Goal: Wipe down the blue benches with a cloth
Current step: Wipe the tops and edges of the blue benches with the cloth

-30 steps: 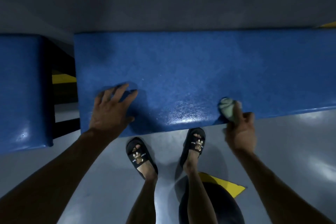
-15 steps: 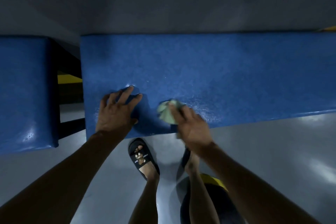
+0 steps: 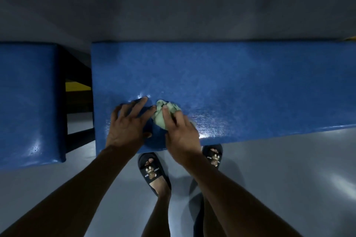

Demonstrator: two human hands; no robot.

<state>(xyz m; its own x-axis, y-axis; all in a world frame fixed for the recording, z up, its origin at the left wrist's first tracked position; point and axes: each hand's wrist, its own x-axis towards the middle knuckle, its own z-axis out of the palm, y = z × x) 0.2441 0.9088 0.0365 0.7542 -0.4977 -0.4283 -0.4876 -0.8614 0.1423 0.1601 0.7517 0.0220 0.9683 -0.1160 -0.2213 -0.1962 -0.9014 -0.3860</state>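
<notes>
Covering part of cloth [image 3: 161, 115]: right hand [image 3: 181, 132]

Open desk surface to the right, both hands crowding the lower left corner

The long blue padded desk [image 3: 240, 86] lies bare across the centre and right of the frame. The flat left hand [image 3: 129, 123] and the right hand [image 3: 181, 131] gripping a crumpled pale green cloth [image 3: 163, 112] block its near left corner; a dark gap [image 3: 77, 86] separates the second blue padded desk [image 3: 28, 102] at left.
</notes>
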